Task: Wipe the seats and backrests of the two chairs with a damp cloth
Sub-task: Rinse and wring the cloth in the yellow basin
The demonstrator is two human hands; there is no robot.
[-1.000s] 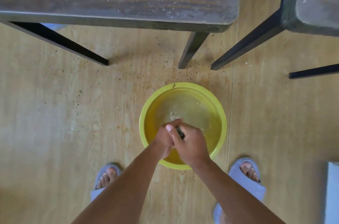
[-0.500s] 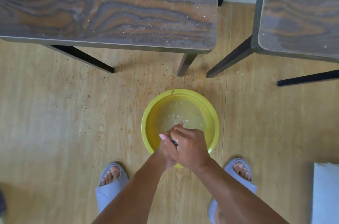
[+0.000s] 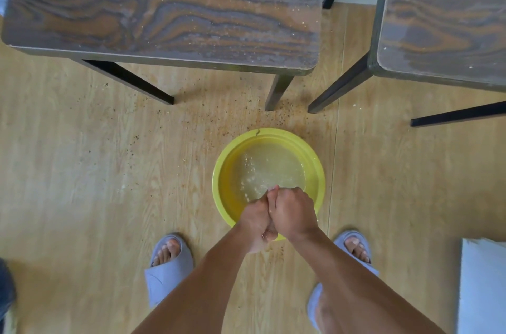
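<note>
The fingers (image 3: pixel 276 196) of both hands are curled tight into fists pressed against each other, and whatever they squeeze is hidden inside them; the cloth cannot be seen, so I cannot tell whether it is in that grip. The left hand (image 3: pixel 256 220) and right hand (image 3: pixel 294 212) meet knuckle to knuckle above the near rim of a yellow basin (image 3: pixel 219 186), with the bare forearms reaching in from the lower edge of the view. The basin stands on the floor and holds cloudy water (image 3: pixel 271 169) whose surface is broken by ripples and small splashes just beyond the fists. On either side of the basin are the person's feet in a left slipper (image 3: pixel 167 268) and a right slipper (image 3: pixel 353 246), both pale blue-grey and open-toed. The light wooden floor (image 3: pixel 82 183) carries a scatter of brown crumbs between the basin and the chairs. Beyond the basin is the left chair (image 3: pixel 164 5), its dark wood-grain seat dusted with pale specks, on black legs. Just beside it, apart by a narrow gap, is the right chair (image 3: pixel 443 10), its seat likewise dusty. A pale grey object (image 3: pixel 482 287) fills the lower right corner.
</note>
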